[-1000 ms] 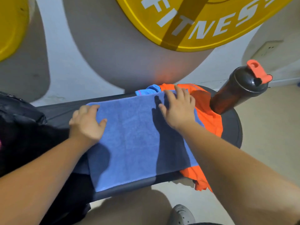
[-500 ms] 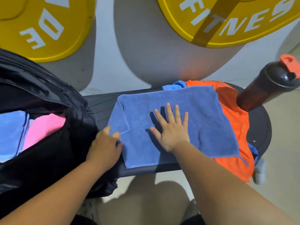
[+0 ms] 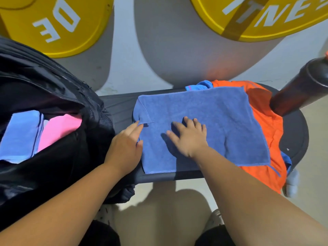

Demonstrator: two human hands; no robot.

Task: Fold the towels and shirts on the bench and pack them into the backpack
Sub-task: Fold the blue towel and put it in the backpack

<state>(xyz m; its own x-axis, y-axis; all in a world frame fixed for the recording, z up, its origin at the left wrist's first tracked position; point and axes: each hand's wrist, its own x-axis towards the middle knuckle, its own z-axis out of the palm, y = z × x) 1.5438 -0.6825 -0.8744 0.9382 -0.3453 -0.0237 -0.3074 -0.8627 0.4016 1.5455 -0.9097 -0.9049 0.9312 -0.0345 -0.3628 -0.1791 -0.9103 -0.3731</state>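
Towel (image 3: 213, 112), mid-frame: likely soft, limp, light; grab corners. Right hand (image 3: 188, 137) pressing flat, fingers spread; left hand (image 3: 124, 146) straight-fingered, touching its edge.

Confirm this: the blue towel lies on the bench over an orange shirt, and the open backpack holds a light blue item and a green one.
Wrong colour: the head view shows a pink item, not green, beside the light blue item in the backpack. The rest holds.
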